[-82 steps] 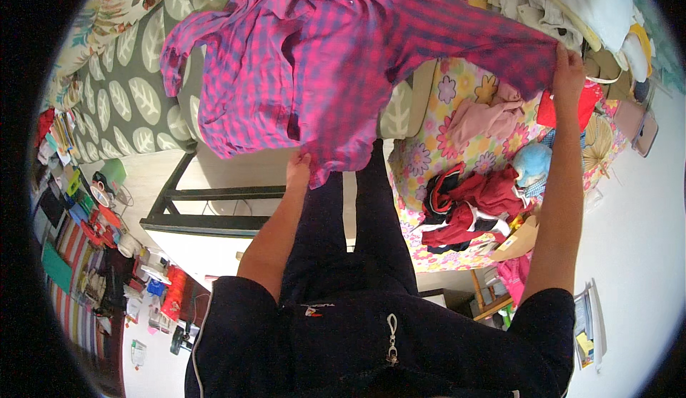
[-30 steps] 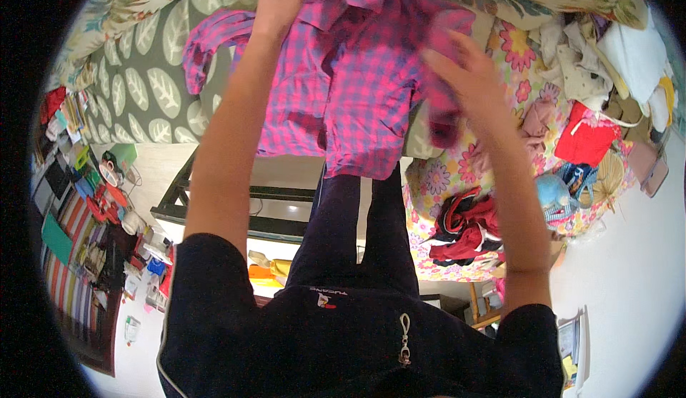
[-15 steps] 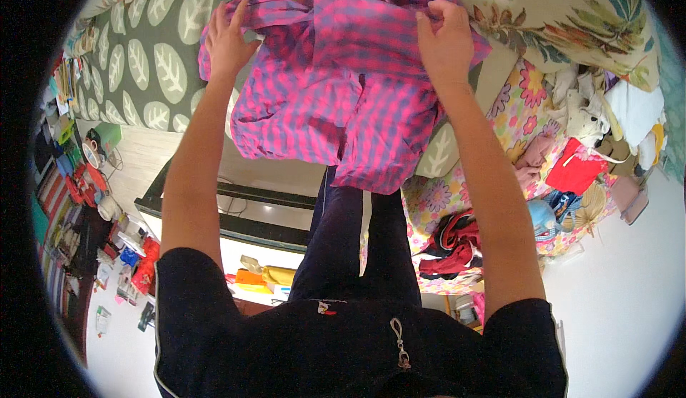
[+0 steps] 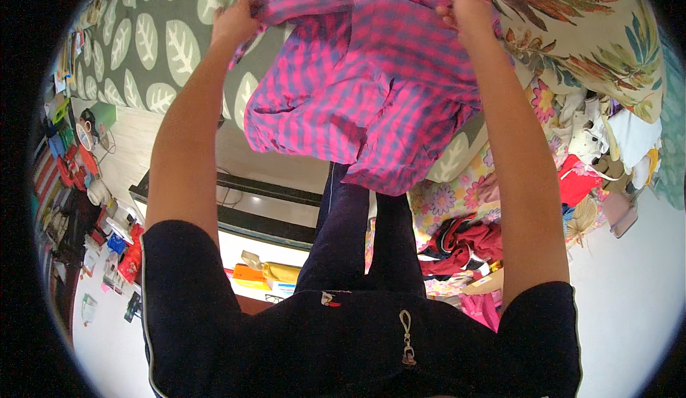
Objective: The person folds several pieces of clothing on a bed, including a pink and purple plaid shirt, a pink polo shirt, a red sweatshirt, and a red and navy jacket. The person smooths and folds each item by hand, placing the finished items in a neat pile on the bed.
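A pink and blue checked shirt lies partly bunched at the bed's near edge, and its lower end hangs over my legs. Its sleeve stretches out to the left, where my left hand is closed round the end. At the upper right, my right hand grips the shirt near its far corner with curled fingers. Both arms are stretched forward, and the cloth between my hands is drawn fairly straight along its far edge. Folds cover part of the shirt's middle.
Beneath the shirt is a grey-green leaf-patterned bedspread. A floral cushion or cover lies far right. Clothes are heaped on a flowered cloth, among them a dark red garment. A black-edged shelf stands low in front of me.
My left hand has gone from spread fingers on the cloth to closed round the sleeve. My right hand has moved right. The shirt has shifted right and its sleeve is pulled straighter.
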Demonstrator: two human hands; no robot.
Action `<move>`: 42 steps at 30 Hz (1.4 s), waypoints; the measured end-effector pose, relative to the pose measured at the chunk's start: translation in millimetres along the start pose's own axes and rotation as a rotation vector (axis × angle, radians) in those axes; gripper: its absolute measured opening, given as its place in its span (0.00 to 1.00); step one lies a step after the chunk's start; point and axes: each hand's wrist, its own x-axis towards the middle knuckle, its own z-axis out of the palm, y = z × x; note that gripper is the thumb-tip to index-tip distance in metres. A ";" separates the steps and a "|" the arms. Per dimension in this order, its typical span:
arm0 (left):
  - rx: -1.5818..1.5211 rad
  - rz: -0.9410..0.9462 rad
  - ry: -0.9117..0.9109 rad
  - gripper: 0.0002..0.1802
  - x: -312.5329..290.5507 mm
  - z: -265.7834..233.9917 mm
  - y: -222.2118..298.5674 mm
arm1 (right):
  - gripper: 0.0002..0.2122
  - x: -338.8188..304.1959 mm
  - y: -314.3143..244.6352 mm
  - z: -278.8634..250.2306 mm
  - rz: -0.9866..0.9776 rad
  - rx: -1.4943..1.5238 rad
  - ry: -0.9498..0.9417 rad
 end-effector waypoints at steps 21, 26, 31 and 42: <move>-2.675 -0.763 -0.600 0.17 -229.1 57.6 297.6 | 0.07 -15.1 -18.5 -22.9 0.209 0.320 -0.231; -2.265 -0.653 -0.704 0.16 -210.6 103.4 292.0 | 0.10 -27.9 -22.7 -19.0 0.177 0.193 -0.259; -1.877 -0.586 -0.674 0.14 -201.6 106.4 228.5 | 0.14 -24.2 -9.7 -24.8 0.144 0.067 -0.376; -1.906 -0.314 -0.738 0.25 -172.3 75.1 252.1 | 0.24 -56.7 21.2 -42.8 -0.907 -0.758 0.507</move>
